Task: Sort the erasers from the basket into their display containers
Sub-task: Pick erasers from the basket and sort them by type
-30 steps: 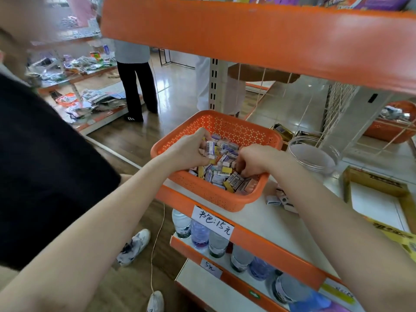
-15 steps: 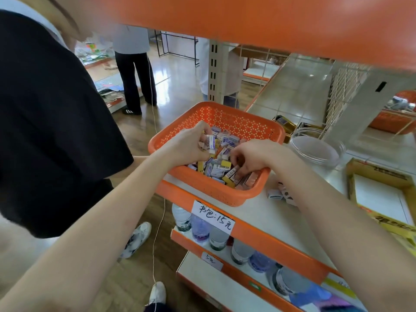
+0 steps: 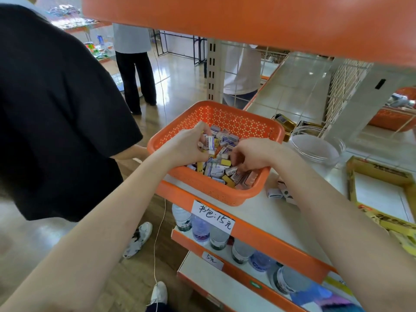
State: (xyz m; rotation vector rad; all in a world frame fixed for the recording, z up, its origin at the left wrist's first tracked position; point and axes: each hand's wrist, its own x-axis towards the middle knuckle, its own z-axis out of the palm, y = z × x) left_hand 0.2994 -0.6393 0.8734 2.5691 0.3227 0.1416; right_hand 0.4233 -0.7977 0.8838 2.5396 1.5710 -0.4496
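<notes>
- While both hands are down in the orange basket (image 3: 225, 195), it sits on the white shelf (image 3: 258, 213) at the near left corner, its front edge overhanging the orange shelf lip
- Erasers (image 3: 219, 171) in white, blue and yellow wrappers lie in a loose heap over the basket floor
- Left hand (image 3: 189, 146) is at the left side of the basket, fingers curled, pinching a white and blue eraser (image 3: 210, 144) held upright above the heap; more pieces seem tucked in the palm, but I cannot tell how many
- Right hand (image 3: 252, 156) is knuckles up over the near right part of the heap, fingers bent down among the erasers; whether it grips any is hidden
- 1 clear jar (image 3: 315, 152) stands open just right of the basket, behind the right forearm
- 1 flat yellow cardboard box (image 3: 382, 194) lies further right, near the jar
- A few loose erasers (image 3: 275, 192) lie on the shelf just beside the basket's right wall
- 1 handwritten price label (image 3: 212, 216) is stuck on the shelf lip below the basket
- Water bottles (image 3: 200, 228) stand on the shelf beneath
- Another person in a black shirt (image 3: 56, 109) stands close on the left
</notes>
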